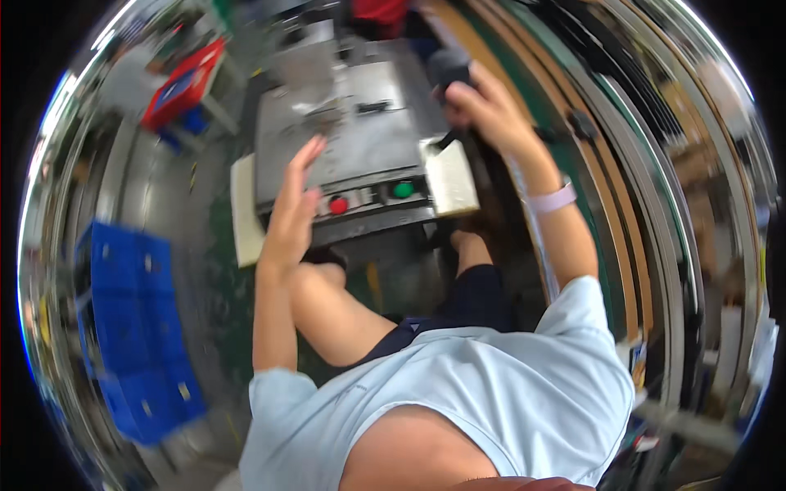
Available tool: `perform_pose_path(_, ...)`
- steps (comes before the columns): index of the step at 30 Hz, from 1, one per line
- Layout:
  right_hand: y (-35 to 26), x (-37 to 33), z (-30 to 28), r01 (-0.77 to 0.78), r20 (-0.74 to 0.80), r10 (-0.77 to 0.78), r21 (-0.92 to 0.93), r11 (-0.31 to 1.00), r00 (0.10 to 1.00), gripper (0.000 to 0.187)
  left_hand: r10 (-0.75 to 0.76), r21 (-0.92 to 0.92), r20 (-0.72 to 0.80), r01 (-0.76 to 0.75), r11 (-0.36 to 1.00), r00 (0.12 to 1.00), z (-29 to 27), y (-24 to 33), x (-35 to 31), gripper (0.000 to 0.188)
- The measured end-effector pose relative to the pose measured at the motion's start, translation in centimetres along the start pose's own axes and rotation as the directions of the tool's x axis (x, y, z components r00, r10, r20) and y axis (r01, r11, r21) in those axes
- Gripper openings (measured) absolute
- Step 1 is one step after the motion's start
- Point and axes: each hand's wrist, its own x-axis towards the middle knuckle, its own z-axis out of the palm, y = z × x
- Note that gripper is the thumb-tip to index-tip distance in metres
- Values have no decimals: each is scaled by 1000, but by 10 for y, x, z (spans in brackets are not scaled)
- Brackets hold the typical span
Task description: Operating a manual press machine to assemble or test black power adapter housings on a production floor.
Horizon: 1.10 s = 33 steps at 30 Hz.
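My left hand (291,209) hovers over the near left part of a grey metal machine table (368,147), fingers stretched out and holding nothing. Off the table's right side, my right hand (494,114) is closed round a black rounded handle (449,69); motion blurs it, so its exact kind is unclear. A small dark part (373,107) lies on a lighter plate on the table. Left of it is a shiny, crumpled clear piece (315,105). On the table's front panel sit a red button (338,205) and a green button (403,190).
Blue bins (135,327) are stacked on the floor at the left. Beyond them stands a red-topped stand (184,86), with a blurred person (131,82) near it. Long brown strips (573,123) and metal rails run along the right. A pale yellow board (449,176) hangs beside the panel.
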Motion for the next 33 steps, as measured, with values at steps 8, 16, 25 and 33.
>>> perform_pose_path(8,34,-225,-426,-654,-639,-234,-756,18,732,45,-447,-98,-97,438,894,889,-38,-77,-102,39)
perform_pose_path(16,56,-222,-378,-849,-885,89,-464,-254,457,60,-468,-102,-282,459,882,837,-65,-82,-97,32)
perform_pose_path(25,126,-91,-285,-748,-744,197,-660,-67,639,79,-232,-11,-92,232,973,968,-33,-76,7,25)
perform_pose_path(33,-34,-86,-213,-379,-335,-379,-924,-45,863,46,-175,19,-387,198,980,905,-90,-178,71,43)
